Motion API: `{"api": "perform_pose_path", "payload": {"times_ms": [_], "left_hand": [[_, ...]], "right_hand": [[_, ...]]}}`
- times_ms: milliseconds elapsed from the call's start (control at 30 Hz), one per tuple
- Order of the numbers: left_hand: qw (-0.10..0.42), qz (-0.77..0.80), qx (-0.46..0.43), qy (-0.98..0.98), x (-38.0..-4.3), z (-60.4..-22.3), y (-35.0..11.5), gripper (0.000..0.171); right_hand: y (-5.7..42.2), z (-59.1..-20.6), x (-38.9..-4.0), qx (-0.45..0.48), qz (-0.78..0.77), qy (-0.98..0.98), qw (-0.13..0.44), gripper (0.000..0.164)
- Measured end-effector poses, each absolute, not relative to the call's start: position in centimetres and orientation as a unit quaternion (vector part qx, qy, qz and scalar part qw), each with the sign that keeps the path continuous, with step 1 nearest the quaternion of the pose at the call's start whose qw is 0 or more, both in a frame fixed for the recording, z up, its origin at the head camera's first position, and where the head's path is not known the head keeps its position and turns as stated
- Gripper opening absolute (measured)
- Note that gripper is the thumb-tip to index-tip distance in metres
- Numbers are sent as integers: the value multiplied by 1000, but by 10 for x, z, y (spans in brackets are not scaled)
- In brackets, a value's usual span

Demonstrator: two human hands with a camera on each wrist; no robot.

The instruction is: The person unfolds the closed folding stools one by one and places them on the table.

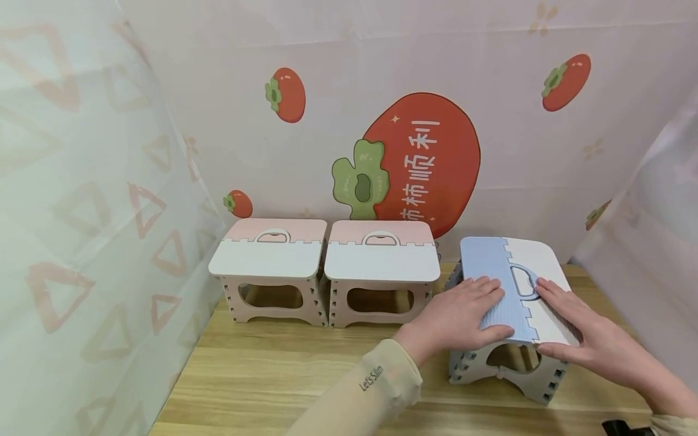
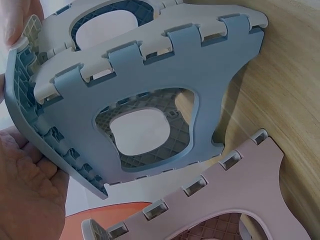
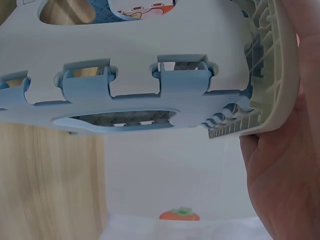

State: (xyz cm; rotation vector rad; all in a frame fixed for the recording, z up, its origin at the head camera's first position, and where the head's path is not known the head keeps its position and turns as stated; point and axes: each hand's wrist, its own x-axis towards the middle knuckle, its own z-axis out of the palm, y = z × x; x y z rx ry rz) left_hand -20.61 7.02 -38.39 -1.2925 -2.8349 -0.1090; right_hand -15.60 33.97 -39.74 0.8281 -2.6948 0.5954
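Observation:
A blue-and-white folding step stool (image 1: 482, 260) stands unfolded on the right part of the wooden table, its top split into a blue half and a white half. My left hand (image 1: 455, 312) lies on the blue half with its fingers stretched out over the surface. On the white half rests my right hand (image 1: 597, 336), fingertips beside the blue carry handle (image 1: 531, 295) and thumb along the front edge. From below, the left wrist view shows the stool's blue side panel (image 2: 220, 65) and hinged legs. The ribbed underside of the white half (image 3: 272, 95) appears in the right wrist view.
Two pink-and-white folding stools (image 1: 267, 260) (image 1: 382, 263) stand side by side, left of the blue one. The wooden tabletop (image 1: 262, 375) runs beneath them. A printed cloth (image 1: 218, 109) hangs behind and at both sides. A black object (image 1: 624, 427) lies at the lower right edge.

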Motion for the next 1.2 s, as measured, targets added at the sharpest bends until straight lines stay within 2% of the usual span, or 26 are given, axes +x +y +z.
{"api": "perform_pose_path", "payload": {"times_ms": [367,867,1200], "left_hand": [[12,-15,-442,-897,-207,-384,63,78],[-51,-4,-505,-861,-210,-378,52,85],[-55,-11,-507,-860,-208,-375,53,89]], "right_hand": [[345,-396,-158,286,214,-928,111,103],[353,-392,-158,268,223,-934,85,102],[354,-387,-154,259,215,-940,58,101]]}}
